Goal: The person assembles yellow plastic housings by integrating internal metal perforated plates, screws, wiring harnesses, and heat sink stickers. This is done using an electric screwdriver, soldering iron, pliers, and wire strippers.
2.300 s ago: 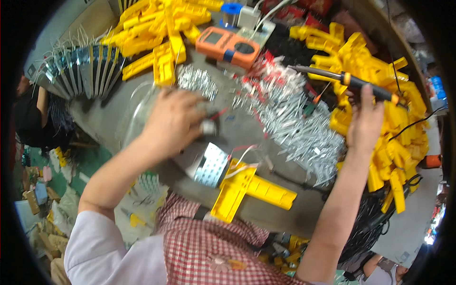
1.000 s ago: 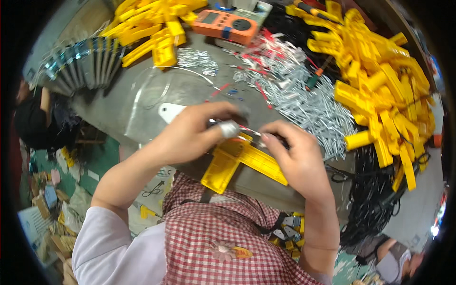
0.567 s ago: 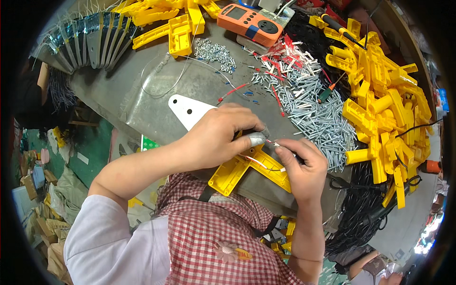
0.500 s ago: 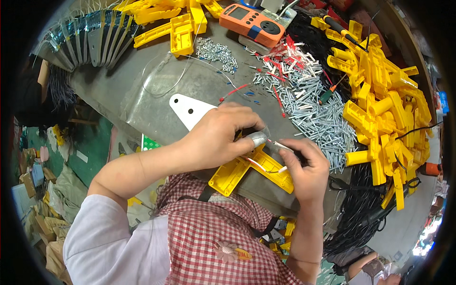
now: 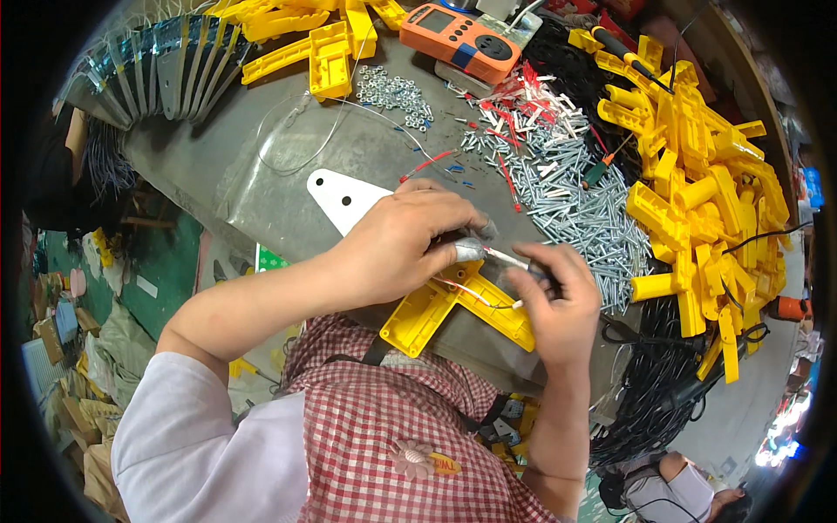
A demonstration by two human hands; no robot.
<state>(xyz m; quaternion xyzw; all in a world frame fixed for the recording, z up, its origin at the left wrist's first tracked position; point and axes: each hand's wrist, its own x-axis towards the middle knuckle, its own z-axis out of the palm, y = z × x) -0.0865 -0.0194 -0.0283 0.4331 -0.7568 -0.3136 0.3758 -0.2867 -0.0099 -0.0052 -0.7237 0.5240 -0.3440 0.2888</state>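
The left hand (image 5: 401, 244) is curled with fingertips pinched on a small silvery metal part (image 5: 468, 251), from which a white wire (image 5: 506, 258) runs. The right hand (image 5: 558, 301) is closed in a loose fist, its fingers pinching that wire's far end. Both hands hover over a yellow T-shaped plastic piece (image 5: 453, 312) lying at the near edge of the grey table (image 5: 261, 183). Beyond the yellow piece lie a white triangular plate (image 5: 342, 196) and a heap of screws (image 5: 580, 205); a pile of yellow parts (image 5: 697, 200) sits to its right.
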